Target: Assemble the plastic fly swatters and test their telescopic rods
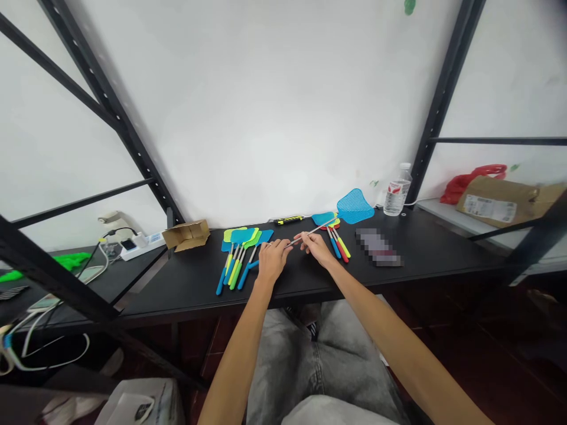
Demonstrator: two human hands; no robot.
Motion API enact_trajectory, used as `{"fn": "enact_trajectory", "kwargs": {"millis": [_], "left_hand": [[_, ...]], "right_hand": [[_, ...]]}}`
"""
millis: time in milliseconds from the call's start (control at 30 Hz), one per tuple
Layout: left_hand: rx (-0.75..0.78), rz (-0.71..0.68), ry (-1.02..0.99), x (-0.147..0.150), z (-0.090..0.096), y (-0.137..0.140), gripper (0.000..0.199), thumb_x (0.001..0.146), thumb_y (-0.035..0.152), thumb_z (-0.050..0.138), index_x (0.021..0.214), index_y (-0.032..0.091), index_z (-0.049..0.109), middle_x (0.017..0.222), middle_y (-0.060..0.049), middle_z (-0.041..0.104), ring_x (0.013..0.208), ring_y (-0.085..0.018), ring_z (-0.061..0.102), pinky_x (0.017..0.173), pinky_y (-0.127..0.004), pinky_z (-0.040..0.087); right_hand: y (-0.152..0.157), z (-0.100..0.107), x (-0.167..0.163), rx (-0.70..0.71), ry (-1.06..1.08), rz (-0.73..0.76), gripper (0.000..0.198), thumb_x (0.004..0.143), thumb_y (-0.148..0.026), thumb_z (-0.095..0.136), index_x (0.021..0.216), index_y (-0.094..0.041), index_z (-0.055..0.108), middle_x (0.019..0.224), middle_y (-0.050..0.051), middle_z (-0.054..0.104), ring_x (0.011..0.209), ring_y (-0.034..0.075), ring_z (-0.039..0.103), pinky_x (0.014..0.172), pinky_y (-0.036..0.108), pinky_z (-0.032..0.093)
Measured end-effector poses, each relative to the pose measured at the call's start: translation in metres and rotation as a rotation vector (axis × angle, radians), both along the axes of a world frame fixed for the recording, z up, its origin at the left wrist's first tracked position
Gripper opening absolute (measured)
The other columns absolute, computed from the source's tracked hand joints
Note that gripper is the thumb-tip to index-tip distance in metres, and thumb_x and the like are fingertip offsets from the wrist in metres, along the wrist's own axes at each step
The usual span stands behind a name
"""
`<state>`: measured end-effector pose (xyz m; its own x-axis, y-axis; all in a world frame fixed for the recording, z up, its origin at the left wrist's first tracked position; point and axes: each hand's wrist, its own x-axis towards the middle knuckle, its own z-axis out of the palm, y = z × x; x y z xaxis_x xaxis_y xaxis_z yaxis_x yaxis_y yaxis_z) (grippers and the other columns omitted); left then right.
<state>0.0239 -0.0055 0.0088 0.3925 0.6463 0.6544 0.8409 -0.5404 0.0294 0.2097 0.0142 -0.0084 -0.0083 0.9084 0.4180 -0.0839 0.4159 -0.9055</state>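
Head cam: our L hand was clasped round the handle end of a blue swatter, & our R hand looked to be pinching its thin rod close by. We had it slantwise above the mid of the black table, blue handle poking out left, mesh end up far right, by the right pile of swatters; couldn't tell if they touched.

Main risk, we reckoned: a bent rod, b/c it was thin & a sideways twist btwn two hands would load it. Handle tip sat v. close to the left pile, so a jerk left might've scattered that. A wide swing right could've tipped the water bottle near the post, or swept the blurred-out item, ID unclear. Box at far left was well apart, so low risk imo.
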Motion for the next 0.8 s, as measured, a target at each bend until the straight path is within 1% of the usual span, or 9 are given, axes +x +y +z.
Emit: {"fn": "enact_trajectory", "kwargs": {"millis": [167, 300, 400, 567, 667, 800], "left_hand": [[0.008, 0.043, -0.017, 0.005, -0.001, 0.003, 0.035, 0.101, 0.042, 0.038, 0.108, 0.026, 0.068, 0.098, -0.007, 0.072, 0.089, -0.022, 0.063, 0.080, -0.036, 0.034], [0.023, 0.103, -0.065, 0.004, -0.002, 0.005, 0.033, 0.100, 0.038, 0.040, 0.105, 0.028, 0.071, 0.097, -0.006, 0.073, 0.088, -0.023, 0.062, 0.082, -0.038, 0.033], [0.028, 0.158, -0.116, -0.005, -0.001, 0.007, 0.031, 0.099, 0.034, 0.042, 0.103, 0.030, 0.072, 0.099, -0.006, 0.074, 0.091, -0.024, 0.062, 0.086, -0.041, 0.033], [0.050, 0.257, -0.235, -0.020, 0.000, 0.009, 0.030, 0.097, 0.030, 0.044, 0.101, 0.031, 0.074, 0.101, -0.006, 0.074, 0.101, -0.027, 0.060, 0.098, -0.047, 0.028], [0.088, 0.293, -0.290, -0.023, 0.000, 0.010, 0.031, 0.097, 0.028, 0.044, 0.100, 0.031, 0.075, 0.102, -0.005, 0.075, 0.104, -0.027, 0.058, 0.104, -0.049, 0.025], [0.130, 0.344, -0.326, -0.023, 0.001, 0.009, 0.031, 0.096, 0.027, 0.044, 0.100, 0.032, 0.075, 0.104, -0.004, 0.075, 0.108, -0.028, 0.056, 0.106, -0.051, 0.023]], "right_hand": [[0.003, -0.002, 0.001, -0.059, 0.074, -0.077, 0.052, 0.079, -0.068, 0.062, 0.081, -0.018, 0.077, 0.069, 0.006, 0.067, 0.057, 0.013, 0.055, 0.044, 0.023, 0.035], [0.005, -0.002, 0.001, -0.092, 0.183, -0.127, 0.050, 0.076, -0.068, 0.065, 0.079, -0.018, 0.075, 0.080, 0.008, 0.070, 0.062, 0.014, 0.058, 0.043, 0.023, 0.034], [0.006, -0.001, 0.002, -0.109, 0.267, -0.159, 0.050, 0.074, -0.067, 0.067, 0.080, -0.018, 0.074, 0.087, 0.009, 0.071, 0.063, 0.014, 0.059, 0.043, 0.023, 0.035], [0.004, 0.002, 0.007, -0.129, 0.357, -0.230, 0.050, 0.074, -0.067, 0.066, 0.079, -0.018, 0.072, 0.090, 0.009, 0.072, 0.062, 0.013, 0.060, 0.043, 0.023, 0.035], [0.004, 0.004, 0.009, -0.118, 0.387, -0.253, 0.051, 0.075, -0.068, 0.065, 0.079, -0.018, 0.072, 0.094, 0.009, 0.071, 0.061, 0.012, 0.059, 0.043, 0.023, 0.036], [0.005, 0.005, 0.011, -0.117, 0.443, -0.314, 0.053, 0.075, -0.069, 0.063, 0.079, -0.018, 0.070, 0.096, 0.010, 0.072, 0.059, 0.012, 0.058, 0.043, 0.023, 0.036]]}}
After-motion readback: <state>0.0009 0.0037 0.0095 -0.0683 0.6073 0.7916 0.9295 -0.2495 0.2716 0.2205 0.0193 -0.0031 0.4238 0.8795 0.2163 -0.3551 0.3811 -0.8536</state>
